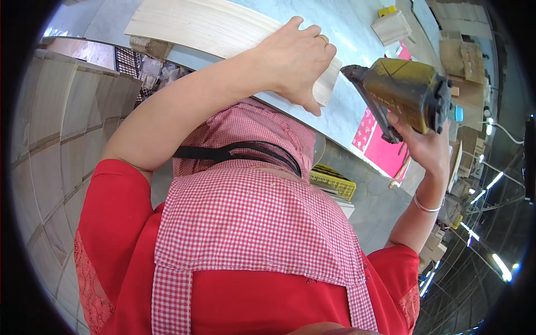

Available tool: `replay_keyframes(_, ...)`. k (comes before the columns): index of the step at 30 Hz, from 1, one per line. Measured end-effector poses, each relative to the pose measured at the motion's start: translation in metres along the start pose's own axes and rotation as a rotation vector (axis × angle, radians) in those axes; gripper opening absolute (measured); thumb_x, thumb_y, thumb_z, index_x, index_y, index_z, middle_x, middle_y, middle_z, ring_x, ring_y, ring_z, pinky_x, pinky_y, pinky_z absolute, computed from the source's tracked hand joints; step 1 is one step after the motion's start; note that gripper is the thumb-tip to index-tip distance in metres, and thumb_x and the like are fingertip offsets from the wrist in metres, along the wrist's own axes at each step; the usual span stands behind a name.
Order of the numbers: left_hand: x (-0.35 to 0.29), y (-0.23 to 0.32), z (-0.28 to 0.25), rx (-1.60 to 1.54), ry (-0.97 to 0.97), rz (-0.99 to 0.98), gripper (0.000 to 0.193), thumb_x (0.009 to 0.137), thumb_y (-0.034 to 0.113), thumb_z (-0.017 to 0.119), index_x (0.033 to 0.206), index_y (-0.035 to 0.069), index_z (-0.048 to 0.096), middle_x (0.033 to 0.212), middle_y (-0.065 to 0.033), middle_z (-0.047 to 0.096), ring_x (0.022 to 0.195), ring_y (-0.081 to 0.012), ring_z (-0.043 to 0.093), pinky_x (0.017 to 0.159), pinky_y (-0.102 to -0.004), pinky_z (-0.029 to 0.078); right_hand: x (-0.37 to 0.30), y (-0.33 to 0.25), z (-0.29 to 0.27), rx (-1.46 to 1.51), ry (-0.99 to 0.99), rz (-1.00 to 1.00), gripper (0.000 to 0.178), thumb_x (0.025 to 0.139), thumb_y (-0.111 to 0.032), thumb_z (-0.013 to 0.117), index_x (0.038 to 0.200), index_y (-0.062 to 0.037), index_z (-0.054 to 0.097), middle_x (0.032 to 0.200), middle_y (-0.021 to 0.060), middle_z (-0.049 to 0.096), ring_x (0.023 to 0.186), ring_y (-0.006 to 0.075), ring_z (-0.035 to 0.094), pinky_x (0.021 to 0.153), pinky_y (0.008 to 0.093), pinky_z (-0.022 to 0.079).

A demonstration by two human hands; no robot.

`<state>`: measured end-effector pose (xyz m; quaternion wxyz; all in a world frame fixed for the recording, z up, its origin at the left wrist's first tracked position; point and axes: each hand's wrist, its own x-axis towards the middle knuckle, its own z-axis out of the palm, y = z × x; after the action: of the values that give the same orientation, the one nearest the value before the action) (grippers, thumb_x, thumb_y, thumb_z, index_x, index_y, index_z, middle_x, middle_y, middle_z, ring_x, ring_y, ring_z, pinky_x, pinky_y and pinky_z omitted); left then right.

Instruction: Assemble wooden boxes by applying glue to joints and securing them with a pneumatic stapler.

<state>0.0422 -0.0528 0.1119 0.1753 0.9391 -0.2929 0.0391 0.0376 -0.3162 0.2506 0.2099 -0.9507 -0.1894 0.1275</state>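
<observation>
Fingers [315,47] of the left hand [296,67] are bent and set well apart from the thumb, so the hand straddles the board [206,25] near its right end; the thumb lies at the near edge and the fingers reach over the far one. Whether they grip the wood or only rest on it, I cannot tell. The right hand [427,148] is closed around the handle of a yellow and black nail gun [405,81], thumb in view, the other fingers mostly hidden behind the tool. The board lies under the left palm, stretching away leftward on the table [352,33], its long axis slanting from upper left to lower right. The nail gun is raised just beside the board's right end, its body lengthwise from left to right, black nose pointing left toward the left hand, bolted cap at the right
</observation>
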Motion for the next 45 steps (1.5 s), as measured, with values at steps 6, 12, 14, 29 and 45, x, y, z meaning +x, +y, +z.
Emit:
replay_keyframes(6, 0.001, 0.000, 0.000, -0.009, -0.010, 0.001, 0.089, 0.061, 0.063, 0.083, 0.116, -0.004, 0.060, 0.114, -0.0195, 0.066, 0.120, -0.0314, 0.056, 0.113, -0.0513, 0.033, 0.015, 0.000, 0.004, 0.049, 0.079, 0.000, 0.043, 0.076, -0.020, 0.089, 0.104, 0.0036, 0.066, 0.097, 0.0110, 0.074, 0.085, 0.0173, 0.068, 0.080, 0.0341, 0.054)
replay_keyframes(12, 0.001, 0.000, 0.000, -0.037, 0.003, -0.001, 0.089, 0.059, 0.059, 0.086, 0.116, -0.004, 0.060, 0.112, -0.0194, 0.067, 0.118, -0.0317, 0.058, 0.113, -0.0516, 0.033, 0.023, 0.007, -0.003, -0.023, -0.060, -0.065, 0.037, 0.083, -0.011, 0.083, 0.114, 0.0023, 0.067, 0.105, 0.0083, 0.074, 0.092, 0.0143, 0.067, 0.083, 0.0314, 0.054)
replay_keyframes(14, 0.001, -0.001, 0.001, -0.043, -0.002, -0.005, 0.089, 0.059, 0.059, 0.086, 0.116, -0.004, 0.060, 0.112, -0.0194, 0.067, 0.118, -0.0317, 0.058, 0.113, -0.0515, 0.033, 0.026, 0.009, -0.003, -0.006, -0.070, -0.064, 0.037, 0.083, -0.011, 0.083, 0.114, 0.0023, 0.067, 0.105, 0.0081, 0.074, 0.092, 0.0141, 0.067, 0.083, 0.0312, 0.054)
replay_keyframes(29, -0.004, -0.015, 0.003, -0.008, 0.291, 0.099, 0.085, 0.071, 0.062, 0.077, 0.122, -0.003, 0.058, 0.113, -0.0203, 0.067, 0.121, -0.0366, 0.056, 0.114, -0.0512, 0.031, -0.017, 0.059, 0.012, 0.170, 0.267, -0.024, 0.034, 0.086, -0.016, 0.079, 0.112, 0.0008, 0.067, 0.084, 0.0010, 0.068, 0.067, 0.0079, 0.058, 0.060, 0.0266, 0.047)
replay_keyframes(45, 0.039, -0.057, -0.110, -1.087, 0.263, -0.377, 0.032, 0.098, 0.029, 0.062, 0.115, 0.002, 0.062, 0.102, -0.0063, 0.069, 0.096, -0.0169, 0.068, 0.080, -0.0343, 0.053, -0.113, 0.243, 0.109, -0.401, 0.448, 0.857, 0.063, 0.084, -0.018, 0.072, 0.141, -0.0036, 0.048, 0.116, 0.0255, 0.064, 0.111, 0.0443, 0.060, 0.093, 0.0503, 0.047)
